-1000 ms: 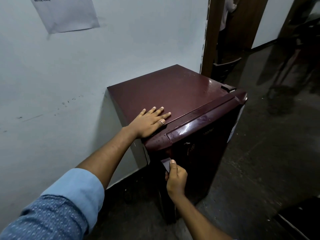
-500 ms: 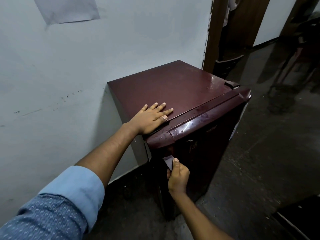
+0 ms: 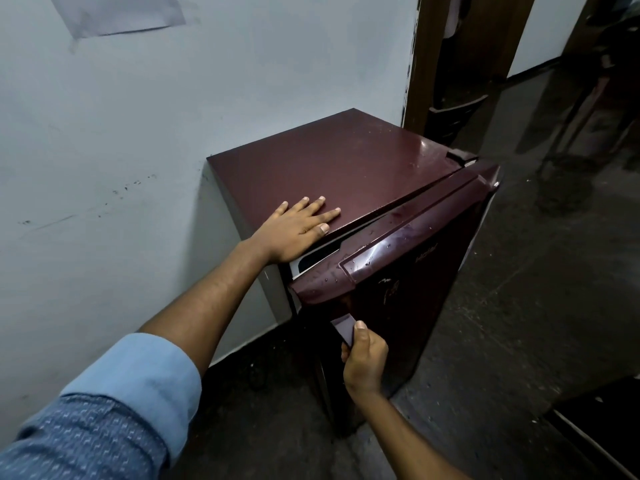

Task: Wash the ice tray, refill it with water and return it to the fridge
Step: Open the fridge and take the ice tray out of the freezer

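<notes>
Maroon fridge (image 3: 346, 161) by the left wall (image 3: 138, 133), door (image 3: 415, 271) ajar.
L hand (image 3: 298, 230) flat on the fridge top at its near-left corner, fingers straight, holding nothing. R hand (image 3: 363, 365) curled round the door handle (image 3: 343, 327), thumb on top. White gap at the door's near edge.

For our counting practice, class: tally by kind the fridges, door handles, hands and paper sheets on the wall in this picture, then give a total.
Fridge: 1
Door handle: 1
Hands: 2, left hand, right hand
Paper sheet: 1
Total: 5
</notes>
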A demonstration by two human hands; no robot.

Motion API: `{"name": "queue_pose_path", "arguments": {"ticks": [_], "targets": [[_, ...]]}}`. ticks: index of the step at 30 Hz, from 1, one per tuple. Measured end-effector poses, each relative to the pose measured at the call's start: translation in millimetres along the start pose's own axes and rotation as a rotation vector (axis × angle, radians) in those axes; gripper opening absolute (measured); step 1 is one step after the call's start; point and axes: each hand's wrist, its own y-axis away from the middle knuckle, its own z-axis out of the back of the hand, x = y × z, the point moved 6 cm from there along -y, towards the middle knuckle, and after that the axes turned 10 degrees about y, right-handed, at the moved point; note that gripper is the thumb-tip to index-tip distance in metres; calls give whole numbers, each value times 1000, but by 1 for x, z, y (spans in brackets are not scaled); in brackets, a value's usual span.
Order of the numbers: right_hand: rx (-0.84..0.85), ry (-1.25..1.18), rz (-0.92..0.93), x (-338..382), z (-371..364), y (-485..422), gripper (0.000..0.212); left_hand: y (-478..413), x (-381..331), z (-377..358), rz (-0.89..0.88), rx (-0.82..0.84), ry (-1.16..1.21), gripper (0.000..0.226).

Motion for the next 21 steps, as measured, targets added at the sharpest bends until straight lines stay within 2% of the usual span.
{"name": "queue_pose_path", "arguments": {"ticks": [4, 10, 12, 17, 21], "targets": [[34, -10, 22, 7, 15, 6, 51, 2, -6, 2, 38, 7, 1, 50], [117, 0, 30, 6, 46, 15, 60, 13, -23, -3, 66, 29, 20, 52], [124, 23, 18, 5, 61, 18, 54, 20, -31, -5, 60, 36, 38, 54], [112, 75, 13, 16, 105, 25, 43, 28, -78, -13, -79, 9, 11, 55], [70, 85, 20, 16, 152, 31, 45, 18, -130, -21, -239, 6, -18, 53]]}}
